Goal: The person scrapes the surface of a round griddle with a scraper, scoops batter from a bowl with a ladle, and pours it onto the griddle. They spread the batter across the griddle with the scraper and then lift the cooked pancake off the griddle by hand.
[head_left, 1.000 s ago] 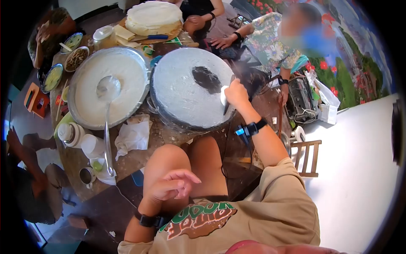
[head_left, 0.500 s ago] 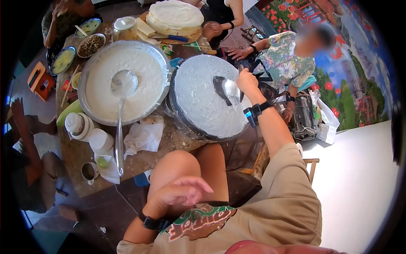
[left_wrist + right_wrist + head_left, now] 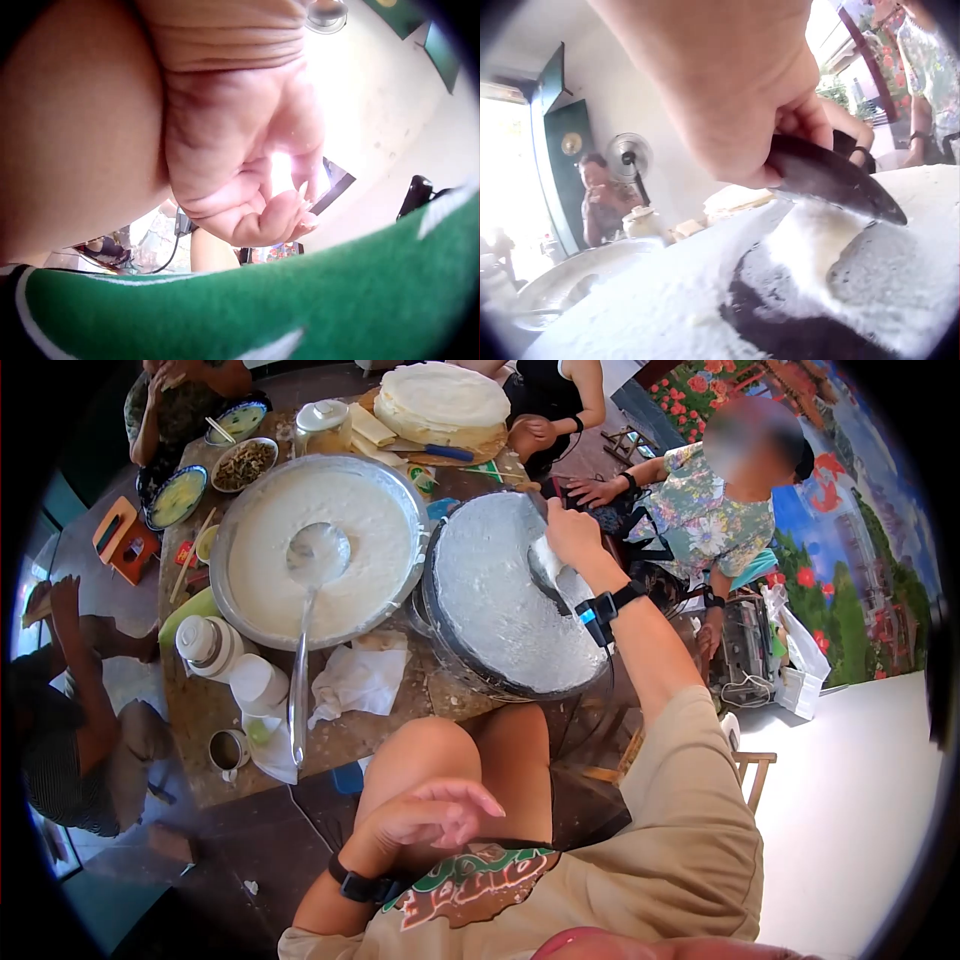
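White batter (image 3: 490, 580) is spread on the griddle (image 3: 470, 674), centre-right in the head view. Left wrist: the left hand (image 3: 232, 142) is relaxed, fingers empty. Right wrist, centre: a scraper (image 3: 836, 180) is pinched by the right hand (image 3: 742, 112); by uneven pressure, the batter might be torn.

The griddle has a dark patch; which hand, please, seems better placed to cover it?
Probably the right hand: it grips the scraper over the griddle; the left hand, empty, is farther away.

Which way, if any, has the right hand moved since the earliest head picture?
Yes. Judged against the white-coated griddle in the head view, the right hand has moved along its right side toward the far edge.
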`<action>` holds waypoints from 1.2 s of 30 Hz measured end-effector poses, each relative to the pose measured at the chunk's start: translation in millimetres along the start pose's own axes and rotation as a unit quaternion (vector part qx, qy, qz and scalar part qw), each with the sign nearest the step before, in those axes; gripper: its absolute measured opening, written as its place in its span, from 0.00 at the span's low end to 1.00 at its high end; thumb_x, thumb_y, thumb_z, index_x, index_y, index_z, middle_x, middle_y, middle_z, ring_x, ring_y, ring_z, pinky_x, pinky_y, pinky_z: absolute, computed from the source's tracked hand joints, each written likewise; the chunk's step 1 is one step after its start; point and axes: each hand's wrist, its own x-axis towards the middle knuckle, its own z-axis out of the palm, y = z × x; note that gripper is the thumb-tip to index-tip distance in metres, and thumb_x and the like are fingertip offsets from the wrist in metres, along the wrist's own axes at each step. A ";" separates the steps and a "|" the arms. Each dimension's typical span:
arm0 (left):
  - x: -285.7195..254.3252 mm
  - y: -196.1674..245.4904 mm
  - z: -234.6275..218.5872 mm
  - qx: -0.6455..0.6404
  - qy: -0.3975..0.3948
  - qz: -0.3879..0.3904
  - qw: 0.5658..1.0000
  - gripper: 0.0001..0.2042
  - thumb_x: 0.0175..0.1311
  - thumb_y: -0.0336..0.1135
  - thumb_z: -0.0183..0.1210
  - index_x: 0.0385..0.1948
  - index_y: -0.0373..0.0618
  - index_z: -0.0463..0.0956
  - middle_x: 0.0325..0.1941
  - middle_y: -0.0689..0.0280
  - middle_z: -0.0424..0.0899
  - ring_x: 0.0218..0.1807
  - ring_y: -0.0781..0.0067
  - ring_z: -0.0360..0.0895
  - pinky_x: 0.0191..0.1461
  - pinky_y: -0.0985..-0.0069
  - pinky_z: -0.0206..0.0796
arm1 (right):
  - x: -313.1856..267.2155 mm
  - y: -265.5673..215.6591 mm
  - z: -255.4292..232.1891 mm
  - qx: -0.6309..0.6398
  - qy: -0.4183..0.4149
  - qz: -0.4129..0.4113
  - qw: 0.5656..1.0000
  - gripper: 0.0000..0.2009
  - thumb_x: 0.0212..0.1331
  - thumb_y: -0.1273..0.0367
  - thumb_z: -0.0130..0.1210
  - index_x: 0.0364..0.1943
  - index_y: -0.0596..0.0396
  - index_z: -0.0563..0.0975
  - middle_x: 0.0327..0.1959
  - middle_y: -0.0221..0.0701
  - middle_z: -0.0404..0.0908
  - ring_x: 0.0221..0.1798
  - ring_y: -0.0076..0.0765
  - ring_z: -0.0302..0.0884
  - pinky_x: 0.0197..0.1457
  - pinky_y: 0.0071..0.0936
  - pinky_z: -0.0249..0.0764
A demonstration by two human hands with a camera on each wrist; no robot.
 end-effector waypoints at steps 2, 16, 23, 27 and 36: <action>0.9 0.2 0.7 0.012 0.008 -0.006 1.000 0.24 0.61 0.44 0.54 0.49 0.29 0.69 0.23 0.62 0.75 0.23 0.81 0.68 0.25 0.85 0.57 | -12.7 -21.6 -18.6 0.038 0.021 -0.051 0.998 0.16 0.53 0.68 0.48 0.46 0.56 0.66 0.29 0.48 0.80 0.34 0.55 0.79 0.37 0.48 0.73; 15.2 -7.3 3.5 0.042 0.047 -0.009 0.998 0.22 0.61 0.42 0.54 0.49 0.31 0.69 0.22 0.63 0.73 0.21 0.80 0.66 0.22 0.85 0.54 | -76.6 11.0 -31.8 0.000 -0.002 -0.246 0.969 0.13 0.55 0.65 0.50 0.45 0.50 0.69 0.20 0.41 0.76 0.26 0.51 0.77 0.27 0.45 0.70; 18.0 -13.9 8.5 0.048 0.036 0.020 0.998 0.21 0.61 0.41 0.53 0.49 0.31 0.70 0.21 0.65 0.72 0.21 0.81 0.65 0.23 0.86 0.55 | -148.8 38.6 -24.9 0.013 0.072 -0.304 0.950 0.13 0.52 0.72 0.49 0.44 0.50 0.72 0.22 0.33 0.76 0.28 0.42 0.76 0.28 0.35 0.71; 14.0 -16.9 10.5 0.064 0.039 0.027 0.997 0.22 0.61 0.44 0.54 0.49 0.32 0.70 0.21 0.66 0.72 0.20 0.82 0.65 0.22 0.86 0.55 | -189.7 49.7 -30.6 0.048 0.079 -0.264 0.960 0.13 0.51 0.72 0.49 0.43 0.52 0.72 0.23 0.33 0.77 0.28 0.41 0.77 0.29 0.37 0.72; 8.1 -14.9 3.8 0.062 0.011 0.038 0.997 0.23 0.61 0.45 0.55 0.48 0.33 0.70 0.21 0.67 0.71 0.20 0.82 0.64 0.22 0.86 0.53 | -184.2 -11.5 -31.6 0.061 -0.029 0.262 0.963 0.13 0.53 0.71 0.49 0.39 0.67 0.68 0.32 0.51 0.80 0.38 0.56 0.80 0.42 0.44 0.77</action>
